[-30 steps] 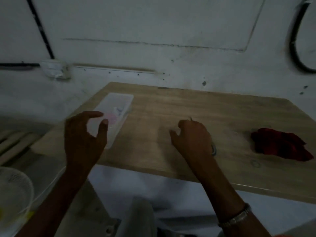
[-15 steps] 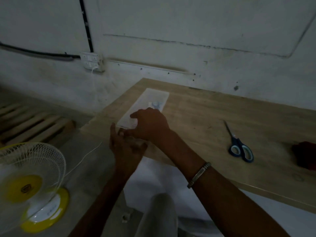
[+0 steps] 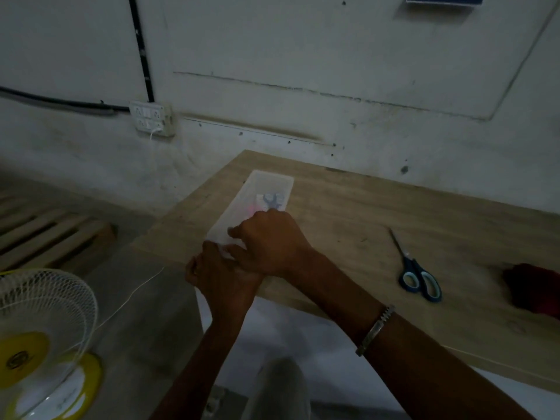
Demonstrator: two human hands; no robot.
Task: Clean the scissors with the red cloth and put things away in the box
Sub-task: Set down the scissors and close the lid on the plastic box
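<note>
A translucent plastic box (image 3: 266, 183) lies on the left end of the wooden table (image 3: 348, 213), lid on, with blurred blue and pink items inside. My left hand (image 3: 221, 280) grips its near end from below the table edge. My right hand (image 3: 269, 241) presses on top of the near end of the box, crossing over the left. Blue-handled scissors (image 3: 416, 272) lie shut on the table to the right, apart from both hands. The red cloth (image 3: 533, 291) sits crumpled at the far right edge of view.
A white and yellow fan (image 3: 39, 338) stands on the floor at lower left, its cord running to a wall socket (image 3: 151, 118). Wooden pallets (image 3: 45, 231) lie on the floor left of the table. The wall is right behind the table.
My view swung left. My right hand left the scissors on the table and crossed over to the box; both hands now hold its near end.
</note>
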